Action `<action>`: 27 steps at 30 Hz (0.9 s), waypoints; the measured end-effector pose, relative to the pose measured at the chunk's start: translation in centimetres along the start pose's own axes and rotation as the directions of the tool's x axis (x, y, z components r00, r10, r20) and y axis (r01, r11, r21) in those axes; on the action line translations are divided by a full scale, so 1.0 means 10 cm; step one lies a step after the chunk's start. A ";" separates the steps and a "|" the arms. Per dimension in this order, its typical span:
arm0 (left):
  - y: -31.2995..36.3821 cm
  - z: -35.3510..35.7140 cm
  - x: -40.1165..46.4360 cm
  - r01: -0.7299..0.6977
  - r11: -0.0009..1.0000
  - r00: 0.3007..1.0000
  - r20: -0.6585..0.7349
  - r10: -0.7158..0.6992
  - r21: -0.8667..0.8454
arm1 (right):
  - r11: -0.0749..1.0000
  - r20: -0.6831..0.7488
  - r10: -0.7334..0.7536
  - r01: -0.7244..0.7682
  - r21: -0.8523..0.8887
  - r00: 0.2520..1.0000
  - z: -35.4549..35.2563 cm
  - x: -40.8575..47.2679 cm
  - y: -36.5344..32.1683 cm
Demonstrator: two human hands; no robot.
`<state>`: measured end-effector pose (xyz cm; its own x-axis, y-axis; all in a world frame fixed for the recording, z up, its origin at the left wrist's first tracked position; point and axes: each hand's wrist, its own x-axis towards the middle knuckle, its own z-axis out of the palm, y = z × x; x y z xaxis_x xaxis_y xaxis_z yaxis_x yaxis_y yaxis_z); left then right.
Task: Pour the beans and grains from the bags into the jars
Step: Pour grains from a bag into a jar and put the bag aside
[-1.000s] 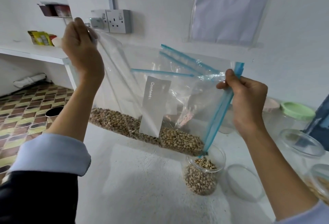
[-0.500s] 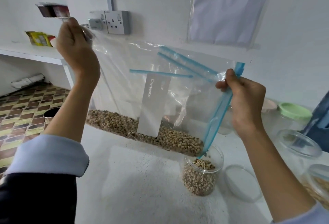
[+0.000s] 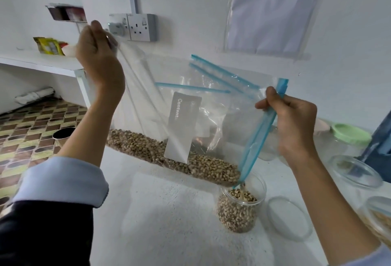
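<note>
A bottom corner of the clear zip bag [image 3: 211, 117] is pinched between the curled fingers [image 3: 99, 39] of the left hand [image 3: 95, 58] and held high, near the wall socket [image 3: 141, 27]. The blue zip edge of the bag is gripped by the closed fingers [image 3: 273, 101] of the right hand [image 3: 294, 122], held lower, so that the bag is tilted down toward the right. The beans [image 3: 173, 155] are gathered along the low edge of the bag, and its lowest corner is held just above the mouth of a small clear jar [image 3: 241, 208], which is partly filled with beans. The jar is stood on the white desk [image 3: 169, 223], with a clear lid [image 3: 288, 217] laid just beside it on the right. A green-lidded jar [image 3: 351, 134] is seen farther back on the right.
</note>
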<state>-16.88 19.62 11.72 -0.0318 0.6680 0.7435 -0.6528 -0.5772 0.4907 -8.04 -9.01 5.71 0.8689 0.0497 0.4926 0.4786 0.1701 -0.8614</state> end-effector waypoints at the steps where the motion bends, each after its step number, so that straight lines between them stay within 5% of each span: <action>1: 0.00 0.00 0.00 -0.002 1.000 1.000 0.001 0.002 -0.009 | 1.000 -0.029 -0.005 0.006 0.014 1.000 0.00 0.00 0.00; 17: 0.01 0.00 0.01 -0.003 1.000 1.000 -0.008 0.003 0.027 | 1.000 0.020 0.018 -0.018 -0.009 1.000 -0.01 -0.03 0.00; 27: 0.07 0.02 0.05 -0.054 0.998 0.998 -0.019 0.054 0.033 | 1.000 -0.071 0.012 -0.010 0.029 0.997 0.00 0.03 -0.03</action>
<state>-17.23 19.41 12.51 -0.0817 0.6444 0.7603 -0.6246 -0.6276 0.4648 -7.92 -9.00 6.10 0.8815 -0.0181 0.4719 0.4658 0.1978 -0.8625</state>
